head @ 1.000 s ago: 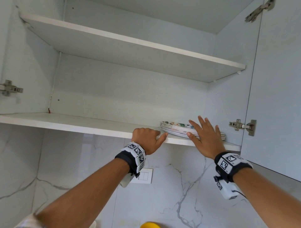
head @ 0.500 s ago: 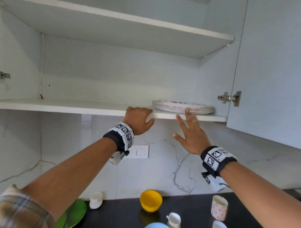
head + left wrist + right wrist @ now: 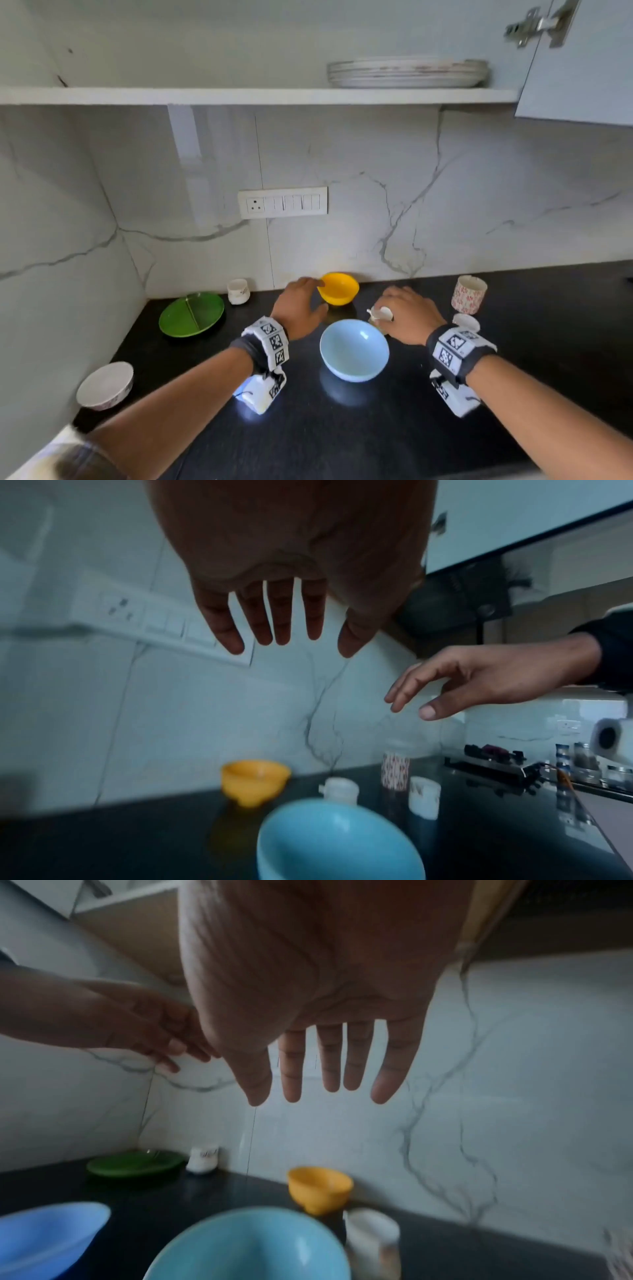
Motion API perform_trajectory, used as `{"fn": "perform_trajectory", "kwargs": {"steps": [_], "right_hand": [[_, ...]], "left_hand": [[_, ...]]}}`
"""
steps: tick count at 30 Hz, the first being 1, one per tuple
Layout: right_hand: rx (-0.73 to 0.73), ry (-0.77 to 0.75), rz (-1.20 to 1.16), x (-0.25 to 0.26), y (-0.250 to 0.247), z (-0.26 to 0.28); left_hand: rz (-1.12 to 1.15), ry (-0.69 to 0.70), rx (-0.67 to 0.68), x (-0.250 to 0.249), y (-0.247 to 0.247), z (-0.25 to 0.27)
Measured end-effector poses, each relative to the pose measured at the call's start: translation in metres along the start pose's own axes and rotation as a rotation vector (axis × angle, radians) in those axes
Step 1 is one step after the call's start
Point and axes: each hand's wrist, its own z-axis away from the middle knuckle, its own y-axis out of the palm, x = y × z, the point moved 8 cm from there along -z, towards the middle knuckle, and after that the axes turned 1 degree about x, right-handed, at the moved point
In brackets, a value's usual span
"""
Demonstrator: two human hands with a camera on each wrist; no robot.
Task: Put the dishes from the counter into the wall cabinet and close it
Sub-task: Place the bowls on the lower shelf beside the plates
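Observation:
A stack of plates [image 3: 407, 73] lies on the lower shelf [image 3: 239, 96] of the open wall cabinet. On the black counter [image 3: 342, 438] stand a yellow bowl [image 3: 339, 289], a light blue bowl [image 3: 354, 349], a green divided plate [image 3: 191, 313], a patterned cup [image 3: 468, 294] and small white cups [image 3: 238, 291]. My left hand [image 3: 308, 294] hovers open beside the yellow bowl, its fingers [image 3: 281, 620] straight and empty. My right hand [image 3: 394, 308] hangs open over a small white cup [image 3: 381, 313], fingers [image 3: 329, 1064] straight, holding nothing.
The cabinet door [image 3: 582, 68] stands open at the upper right. A white bowl [image 3: 105, 385] sits near the left wall. A darker blue bowl [image 3: 44, 1231] shows in the right wrist view. A switch panel [image 3: 282, 202] is on the marble backsplash.
Both hands have left the cabinet shelf and dropped to just above the counter dishes. The view has tilted down from the cabinet to the counter.

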Motion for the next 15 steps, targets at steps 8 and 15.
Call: {"fn": "perform_trajectory", "kwargs": {"steps": [8,15], "right_hand": [[0.019,0.088,0.006,0.002,0.103,0.029],[-0.009,-0.084,-0.063,0.016,0.131,0.027]], "left_hand": [[-0.116,-0.229,0.509,0.053,0.131,0.082],[-0.208,-0.237,0.653,0.057,0.171,0.107]]}}
